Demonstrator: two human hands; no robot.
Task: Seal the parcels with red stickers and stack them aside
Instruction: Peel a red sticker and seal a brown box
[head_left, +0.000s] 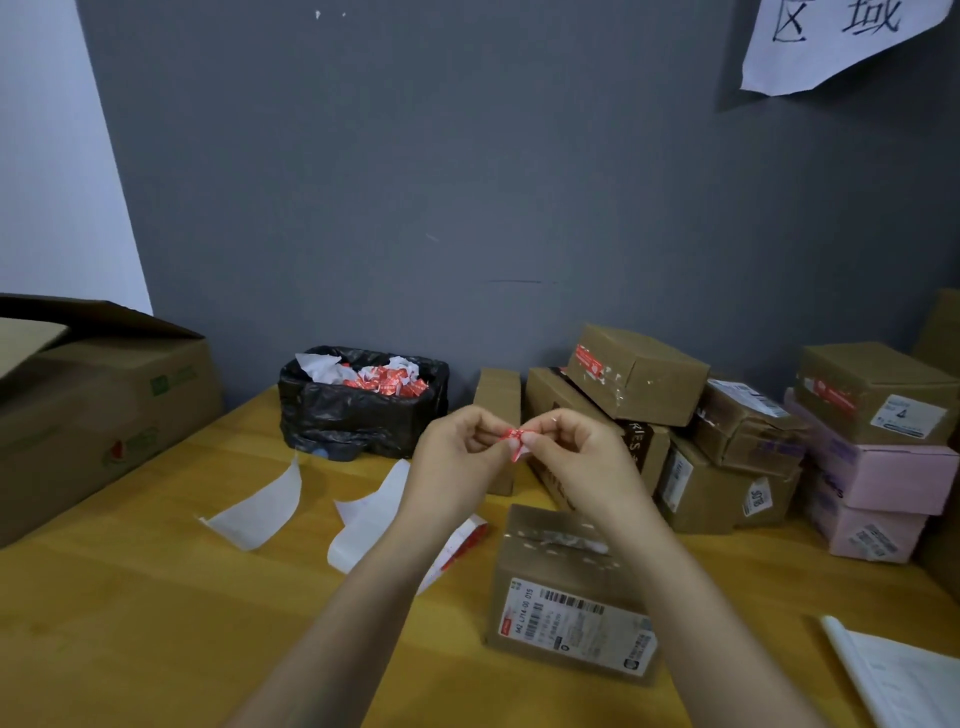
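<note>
Pinching one red sticker (514, 439) between them, left hand (457, 457) and right hand (576, 457) hover above an unsealed parcel (566, 587) (several stickered boxes (636, 371) already stacked aside).

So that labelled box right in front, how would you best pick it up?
Likely from above: span the parcel across its narrow width, thumb and fingers on its left and right side walls. It lies flat with nothing stacked on it.

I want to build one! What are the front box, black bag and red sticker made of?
The front box looks like matte brown cardboard with creased flaps. The black bag is probably thin plastic: glossy, crinkled. The red sticker seems thin paper or film; it bends limply.
</note>
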